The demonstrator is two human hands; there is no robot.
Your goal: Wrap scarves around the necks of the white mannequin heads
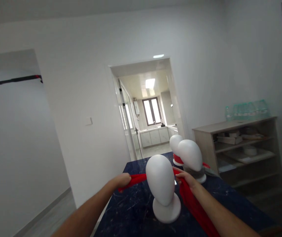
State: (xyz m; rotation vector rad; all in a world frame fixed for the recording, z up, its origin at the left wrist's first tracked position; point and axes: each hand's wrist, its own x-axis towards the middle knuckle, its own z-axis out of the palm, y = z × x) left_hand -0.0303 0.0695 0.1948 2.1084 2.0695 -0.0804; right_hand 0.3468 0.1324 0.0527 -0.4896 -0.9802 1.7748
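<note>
A white mannequin head (160,179) stands upright on its round base on the dark blue marbled table (128,215). Left of it, my left hand (121,180) is closed around one part of a red scarf (138,178), pulled taut toward the head. To the right, my right hand (184,177) grips the same scarf, whose long loose end hangs toward me beside my forearm. The stretch between my hands passes behind the head and is hidden there.
Two more white mannequin heads stand farther back, the nearer one (190,154) and the farther one (176,144), which has red cloth at its neck. At right is a wooden shelf unit (205,140) topped with plastic bottles (248,110). A doorway beyond opens to a kitchen.
</note>
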